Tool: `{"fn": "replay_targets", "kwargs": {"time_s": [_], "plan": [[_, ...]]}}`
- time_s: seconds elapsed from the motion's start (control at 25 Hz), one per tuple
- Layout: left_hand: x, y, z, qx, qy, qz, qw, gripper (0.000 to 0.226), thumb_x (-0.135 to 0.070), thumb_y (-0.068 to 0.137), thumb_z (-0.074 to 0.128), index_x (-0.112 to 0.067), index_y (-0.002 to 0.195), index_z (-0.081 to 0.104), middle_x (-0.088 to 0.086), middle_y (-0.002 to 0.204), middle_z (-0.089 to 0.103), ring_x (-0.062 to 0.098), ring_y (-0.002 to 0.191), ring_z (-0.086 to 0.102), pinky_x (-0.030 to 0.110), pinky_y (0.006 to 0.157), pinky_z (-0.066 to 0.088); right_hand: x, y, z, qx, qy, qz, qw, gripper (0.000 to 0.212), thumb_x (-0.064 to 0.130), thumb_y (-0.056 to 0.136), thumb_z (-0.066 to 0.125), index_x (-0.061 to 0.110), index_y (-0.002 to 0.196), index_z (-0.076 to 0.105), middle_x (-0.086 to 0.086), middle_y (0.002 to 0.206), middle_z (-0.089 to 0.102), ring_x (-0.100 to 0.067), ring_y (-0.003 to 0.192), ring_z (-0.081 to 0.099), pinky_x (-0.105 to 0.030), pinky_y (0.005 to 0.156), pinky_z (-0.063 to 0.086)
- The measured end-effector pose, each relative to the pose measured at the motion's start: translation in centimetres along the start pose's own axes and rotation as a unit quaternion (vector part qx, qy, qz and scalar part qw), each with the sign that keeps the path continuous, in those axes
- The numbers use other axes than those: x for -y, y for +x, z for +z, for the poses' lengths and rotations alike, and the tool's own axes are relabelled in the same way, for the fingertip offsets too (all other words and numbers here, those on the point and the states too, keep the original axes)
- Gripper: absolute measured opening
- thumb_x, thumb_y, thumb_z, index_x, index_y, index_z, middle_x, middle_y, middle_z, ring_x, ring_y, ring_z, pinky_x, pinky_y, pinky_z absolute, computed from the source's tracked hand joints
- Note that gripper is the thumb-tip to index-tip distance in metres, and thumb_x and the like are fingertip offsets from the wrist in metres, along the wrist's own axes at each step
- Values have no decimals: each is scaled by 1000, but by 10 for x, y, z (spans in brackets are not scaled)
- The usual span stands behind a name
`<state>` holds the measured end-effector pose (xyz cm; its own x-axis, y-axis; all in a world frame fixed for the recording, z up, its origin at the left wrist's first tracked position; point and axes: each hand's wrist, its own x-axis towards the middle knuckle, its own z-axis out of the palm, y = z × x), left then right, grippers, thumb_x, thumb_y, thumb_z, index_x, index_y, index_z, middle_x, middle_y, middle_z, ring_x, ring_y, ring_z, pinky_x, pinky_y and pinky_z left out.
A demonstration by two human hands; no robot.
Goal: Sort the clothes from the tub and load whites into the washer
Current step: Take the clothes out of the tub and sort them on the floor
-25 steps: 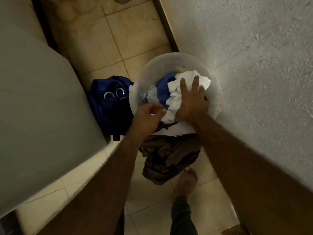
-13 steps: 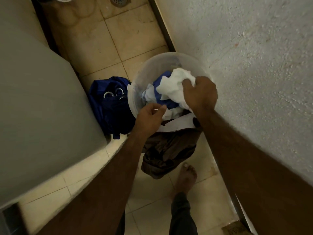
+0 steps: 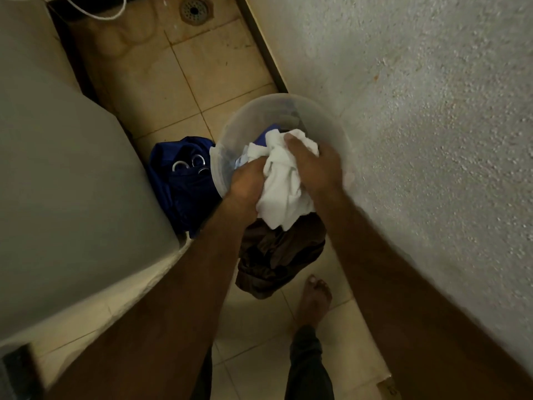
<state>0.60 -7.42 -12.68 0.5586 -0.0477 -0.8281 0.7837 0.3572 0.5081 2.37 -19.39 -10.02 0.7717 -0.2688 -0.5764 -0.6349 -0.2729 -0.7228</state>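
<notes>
A translucent plastic tub (image 3: 253,114) stands on the tiled floor against the right wall. Both hands hold a bunched white cloth (image 3: 284,183) above its near rim. My left hand (image 3: 246,181) grips the cloth's left side, and my right hand (image 3: 315,164) grips its top and right side. A bit of blue fabric (image 3: 269,134) shows inside the tub behind the cloth. The grey washer (image 3: 66,192) fills the left side, its top closed or out of sight.
A blue garment with metal rings (image 3: 184,180) lies on the floor between washer and tub. A dark brown garment (image 3: 277,252) lies heaped in front of the tub. My bare foot (image 3: 314,298) stands just behind it. A floor drain (image 3: 194,8) sits far ahead.
My right hand closed on the white cloth and lifted it toward me. My left hand moved in and took hold of the cloth's left side.
</notes>
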Motion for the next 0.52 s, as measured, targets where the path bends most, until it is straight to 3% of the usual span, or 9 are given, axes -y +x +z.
{"fn": "replay_targets", "kwargs": {"time_s": [0.12,0.2,0.28,0.4,0.48,0.52], "plan": [[-4,-19,-1,-11,41,-27,999,27,-39,101,54,-15,107,63,6,102,69,22,87,67,38,79,57,-8,-9,5,143,90,80,982,54,65,75,63,25,111,70,-6,106,74,-24,104,68,-46,100,52],[-5,-39,6,-40,79,-4,996,24,-34,106,46,-20,91,59,1,89,64,17,77,62,36,72,54,-12,-28,3,136,129,83,979,53,58,76,69,23,116,69,-5,106,74,-23,101,70,-43,95,54],[8,-64,8,-104,157,80,979,28,-30,105,46,-19,82,57,0,80,60,13,69,58,37,70,51,-24,-58,1,83,122,39,988,40,48,83,70,22,113,69,-1,102,75,-18,95,71,-36,87,57],[49,-111,-1,-194,142,160,957,32,-43,93,54,-13,96,63,3,86,64,12,80,64,36,78,55,-38,-121,-8,67,176,53,981,14,31,89,70,19,96,70,3,89,76,-7,83,72,-25,73,58],[79,-143,-11,-193,151,129,961,25,-30,102,56,-8,114,62,-5,87,58,-10,79,61,14,77,48,-53,-157,-13,84,183,78,976,6,25,93,67,24,88,66,11,76,72,8,73,68,-10,64,50],[92,-156,-13,-184,176,106,961,21,-17,105,53,-5,121,60,-10,87,52,-22,72,54,2,72,42,-68,-169,-15,98,182,93,974,12,22,94,66,26,83,62,17,67,70,13,69,65,-5,59,46]]}}
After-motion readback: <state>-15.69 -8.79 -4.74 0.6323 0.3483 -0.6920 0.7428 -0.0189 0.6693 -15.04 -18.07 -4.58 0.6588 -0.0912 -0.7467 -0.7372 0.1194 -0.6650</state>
